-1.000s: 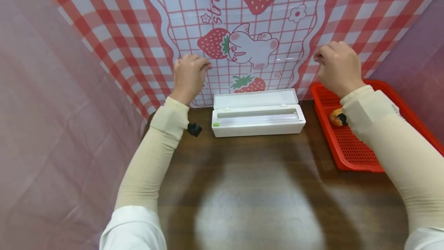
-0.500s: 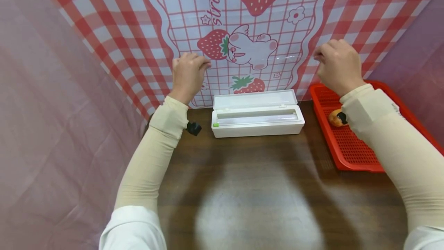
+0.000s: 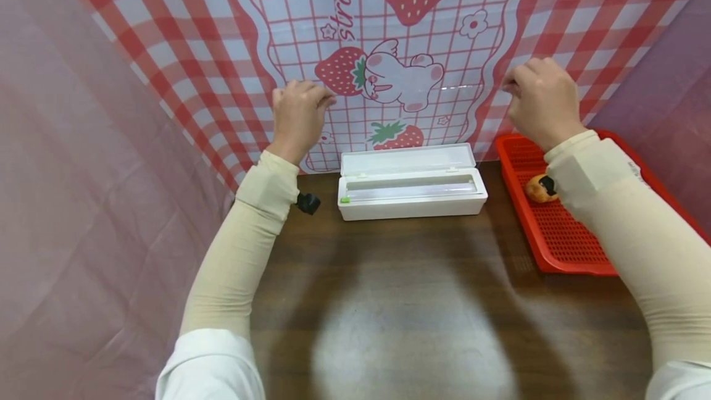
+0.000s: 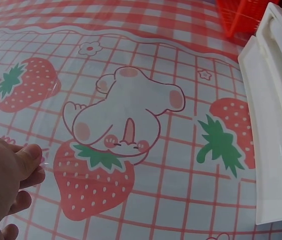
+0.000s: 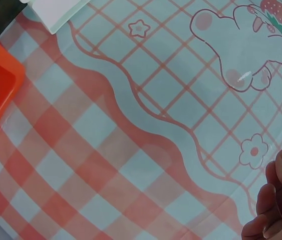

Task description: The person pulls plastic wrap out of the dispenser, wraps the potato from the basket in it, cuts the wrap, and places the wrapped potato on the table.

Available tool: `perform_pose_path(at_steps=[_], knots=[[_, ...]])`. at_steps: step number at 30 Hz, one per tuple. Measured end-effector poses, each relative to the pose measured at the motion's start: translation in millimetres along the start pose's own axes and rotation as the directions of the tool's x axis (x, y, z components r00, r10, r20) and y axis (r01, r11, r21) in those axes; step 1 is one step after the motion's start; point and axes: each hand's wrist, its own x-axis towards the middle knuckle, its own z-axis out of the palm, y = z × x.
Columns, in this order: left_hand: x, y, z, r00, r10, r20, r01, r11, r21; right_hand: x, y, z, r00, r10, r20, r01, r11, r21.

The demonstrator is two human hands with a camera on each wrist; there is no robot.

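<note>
In the head view my left hand (image 3: 299,116) and right hand (image 3: 543,100) are raised wide apart above the far side of the table. Between them a sheet of clear plastic wrap (image 3: 461,87) shows only as faint glints over the printed cloth. The left thumb (image 4: 32,154) presses against the index finger on the wrap's corner. Pinched the same way, the right fingers (image 5: 266,200) hold the other side. Below and between the hands stands a white plastic wrap dispenser (image 3: 413,207), its lid (image 3: 408,160) tipped back, a roll inside and a green slider at its left end.
At the right, partly under the right forearm, a red plastic basket (image 3: 547,252) holds a round orange-yellow fruit (image 3: 537,190) with a dark patch. A red-checked strawberry cloth (image 3: 183,48) hangs behind the brown table (image 3: 400,289). Pink fabric (image 3: 83,202) borders the left.
My left hand has shifted slightly left and up, and the right hand slightly up, widening the space between them. The dispenser and basket have stayed in place.
</note>
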Motion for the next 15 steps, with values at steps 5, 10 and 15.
perform_pose_path(at_steps=[5,10,15], knots=[[1.5,-0.3,-0.1,1.000,0.011,-0.017,-0.012,1.000,-0.003,1.8,-0.5,-1.8,0.999,0.018,0.030,-0.018,1.000,-0.006],[3.1,-0.9,-0.2,0.999,0.021,-0.033,-0.021,1.000,-0.001,3.9,-0.6,-3.9,0.998,0.034,0.049,-0.034,0.999,-0.009],[4.9,-1.0,-1.6,0.999,0.017,-0.036,-0.017,1.000,0.000,5.7,-1.3,-4.7,0.998,0.045,0.054,-0.044,0.999,-0.013]])
